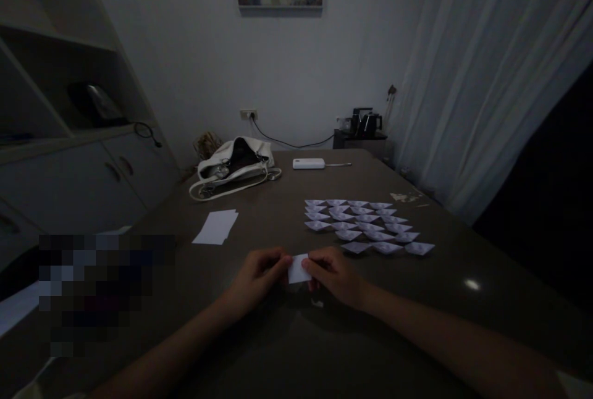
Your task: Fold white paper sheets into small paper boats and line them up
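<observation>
A small folded piece of white paper (298,270) is held up over the table, pinched between my two hands. My left hand (263,272) grips its left edge with thumb and fingers. On the opposite side, my right hand (334,274) pinches the paper, thumb on its face. Beyond my right hand stand several folded paper boats (380,236) in uneven rows. Flat sheets of white paper (215,227) lie stacked past my left hand.
The dark table (273,214) carries an open white handbag (236,164) at the far left and a white power bank (309,163) with a short cable at the back. A blurred patch (102,288) covers things at left. A curtain (454,65) hangs at right.
</observation>
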A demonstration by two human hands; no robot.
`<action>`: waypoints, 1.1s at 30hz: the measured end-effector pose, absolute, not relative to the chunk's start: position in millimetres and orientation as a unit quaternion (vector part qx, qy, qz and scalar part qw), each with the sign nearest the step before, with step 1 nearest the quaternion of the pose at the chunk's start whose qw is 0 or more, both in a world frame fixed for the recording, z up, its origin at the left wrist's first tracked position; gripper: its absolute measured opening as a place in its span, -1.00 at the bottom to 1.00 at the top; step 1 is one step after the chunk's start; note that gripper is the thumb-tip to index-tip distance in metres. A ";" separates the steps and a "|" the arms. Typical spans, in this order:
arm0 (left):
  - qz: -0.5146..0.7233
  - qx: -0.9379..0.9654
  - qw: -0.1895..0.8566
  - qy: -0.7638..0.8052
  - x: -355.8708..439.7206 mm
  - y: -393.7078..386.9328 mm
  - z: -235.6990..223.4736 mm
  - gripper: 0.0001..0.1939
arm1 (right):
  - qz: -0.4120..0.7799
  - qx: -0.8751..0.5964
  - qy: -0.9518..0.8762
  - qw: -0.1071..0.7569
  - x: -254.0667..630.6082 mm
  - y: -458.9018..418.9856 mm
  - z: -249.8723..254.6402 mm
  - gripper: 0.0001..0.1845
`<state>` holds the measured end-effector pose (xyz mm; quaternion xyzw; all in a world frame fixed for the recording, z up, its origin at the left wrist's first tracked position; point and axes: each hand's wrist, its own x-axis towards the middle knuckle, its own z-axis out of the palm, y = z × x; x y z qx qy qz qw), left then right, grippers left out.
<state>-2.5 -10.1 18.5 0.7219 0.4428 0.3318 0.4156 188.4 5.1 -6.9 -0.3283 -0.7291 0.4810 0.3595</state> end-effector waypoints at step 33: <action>0.314 0.752 0.392 0.427 -0.1 -9.3 16.7 -0.59 | 0.424 -0.348 -0.750 0.369 186.8 7.2 -7.9 -0.53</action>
